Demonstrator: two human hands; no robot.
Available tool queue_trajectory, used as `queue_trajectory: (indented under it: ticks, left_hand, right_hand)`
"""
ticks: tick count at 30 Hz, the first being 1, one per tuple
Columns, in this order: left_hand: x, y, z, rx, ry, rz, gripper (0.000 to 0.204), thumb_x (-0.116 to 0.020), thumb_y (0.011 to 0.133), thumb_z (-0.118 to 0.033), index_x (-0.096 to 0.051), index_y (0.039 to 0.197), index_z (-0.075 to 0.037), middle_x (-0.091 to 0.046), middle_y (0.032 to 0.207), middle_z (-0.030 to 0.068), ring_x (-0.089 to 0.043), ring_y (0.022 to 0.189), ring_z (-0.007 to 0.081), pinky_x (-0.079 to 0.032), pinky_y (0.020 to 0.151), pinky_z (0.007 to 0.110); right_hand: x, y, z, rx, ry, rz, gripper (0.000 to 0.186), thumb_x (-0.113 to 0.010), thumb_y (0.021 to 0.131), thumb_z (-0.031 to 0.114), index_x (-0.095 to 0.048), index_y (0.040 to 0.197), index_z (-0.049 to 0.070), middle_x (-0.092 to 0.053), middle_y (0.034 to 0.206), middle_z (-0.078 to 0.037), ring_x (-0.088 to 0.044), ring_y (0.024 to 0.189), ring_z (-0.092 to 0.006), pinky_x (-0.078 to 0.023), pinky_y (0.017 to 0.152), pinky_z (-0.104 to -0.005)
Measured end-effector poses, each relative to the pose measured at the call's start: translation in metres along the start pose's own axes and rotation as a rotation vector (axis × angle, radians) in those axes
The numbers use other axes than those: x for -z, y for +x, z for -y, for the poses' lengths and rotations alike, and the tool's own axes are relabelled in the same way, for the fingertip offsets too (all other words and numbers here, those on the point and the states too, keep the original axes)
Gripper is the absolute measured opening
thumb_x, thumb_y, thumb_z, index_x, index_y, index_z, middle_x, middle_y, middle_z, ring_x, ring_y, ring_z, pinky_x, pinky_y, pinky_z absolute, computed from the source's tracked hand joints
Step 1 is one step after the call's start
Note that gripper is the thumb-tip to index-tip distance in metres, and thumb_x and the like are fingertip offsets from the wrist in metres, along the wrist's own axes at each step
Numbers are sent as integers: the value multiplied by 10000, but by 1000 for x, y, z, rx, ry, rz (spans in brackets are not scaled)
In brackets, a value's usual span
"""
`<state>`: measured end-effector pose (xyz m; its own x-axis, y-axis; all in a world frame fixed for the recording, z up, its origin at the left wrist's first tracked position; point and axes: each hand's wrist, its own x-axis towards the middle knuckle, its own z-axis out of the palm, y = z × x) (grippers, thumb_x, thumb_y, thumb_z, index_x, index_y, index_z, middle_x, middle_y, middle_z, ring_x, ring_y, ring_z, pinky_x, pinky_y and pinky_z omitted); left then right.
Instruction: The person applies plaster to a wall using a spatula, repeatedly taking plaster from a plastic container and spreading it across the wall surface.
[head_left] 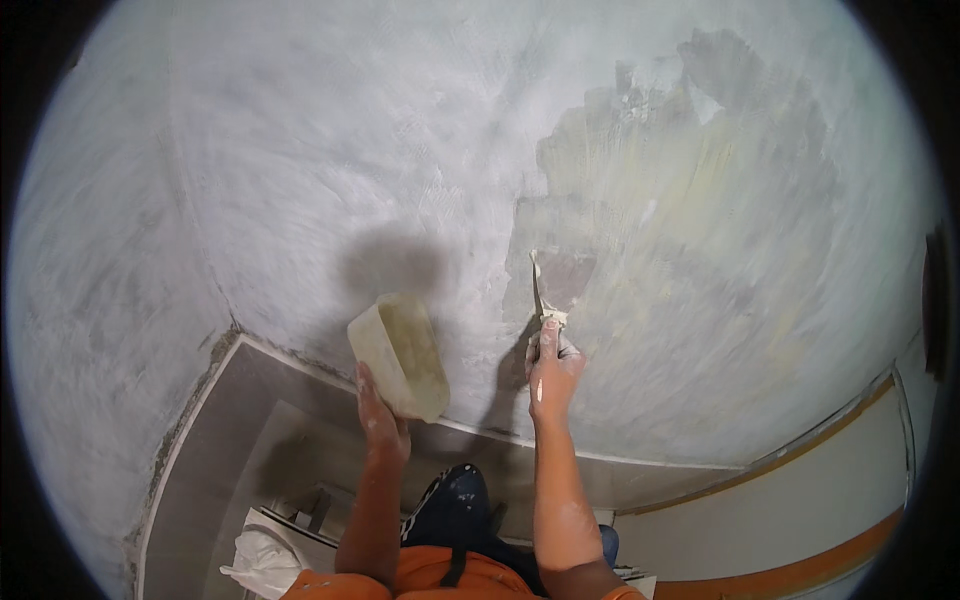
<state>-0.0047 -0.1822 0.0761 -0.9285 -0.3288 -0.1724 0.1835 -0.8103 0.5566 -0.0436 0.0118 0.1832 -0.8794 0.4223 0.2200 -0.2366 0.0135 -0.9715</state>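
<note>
My left hand [382, 410] grips a pale, yellowish plastic tub [398, 348] from its side and underside, holding it tilted in front of the wall. My right hand [552, 370] is closed on the handle of a putty knife [560, 283], blade upward, with white paste along its edge and near the handle; whether the blade touches the wall cannot be told. Behind both is a mottled white plastered wall [330, 150], with a greyer, yellowish patch [700, 200] at upper right and around the knife. Pale paste smears both hands.
A tiled ledge or border [200, 430] runs along the wall's foot. At lower left lies a white plastic bag [265, 555] on a board. A pale panel with orange-brown edging [780, 480] stands at lower right. My legs, in dark trousers [455, 505], show below me.
</note>
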Motion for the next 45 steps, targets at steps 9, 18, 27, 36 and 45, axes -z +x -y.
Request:
queue_trajectory:
  ticks: [9,18,27,36,45]
  left_hand:
    - [-3,9,4,37,-33,9,750,-463,1045,-564,-281,1576,-67,-392,1564,124,-431,1408,300,-397,1137,445]
    - [-19,-11,-18,52,78,16,757,-445,1048,-581,-260,1585,-80,-420,1537,131,-480,1363,280,-446,1098,429]
    - [-2,-2,14,139,114,47,769,-427,1046,-599,-216,1599,-108,-443,1505,140,-522,1320,290,-518,1011,428]
    - [-19,-16,-4,101,211,4,804,-394,1039,-639,-191,1612,-113,-398,1539,146,-502,1335,324,-519,985,465]
    - [-17,-16,7,124,193,39,806,-446,1033,-620,-228,1600,-90,-402,1548,110,-459,1379,257,-429,1111,399]
  right_hand:
    - [33,-79,-109,33,-357,-223,449,-601,1032,340,-592,722,15,-472,587,33,-437,559,-95,-356,526,-323]
    - [-8,0,19,85,-51,71,380,-613,1035,323,-613,755,66,-503,623,51,-423,547,-49,-315,495,-257]
    - [55,-73,-166,-116,-248,-199,508,-634,1011,449,-495,627,147,-436,556,49,-386,488,-63,-266,455,-274]
    - [25,-23,10,30,-43,-54,419,-623,1030,345,-575,727,59,-459,635,60,-389,595,-51,-302,523,-272]
    - [65,-28,-162,114,-387,-114,481,-629,1007,410,-620,748,4,-559,642,-30,-499,588,-132,-397,565,-338]
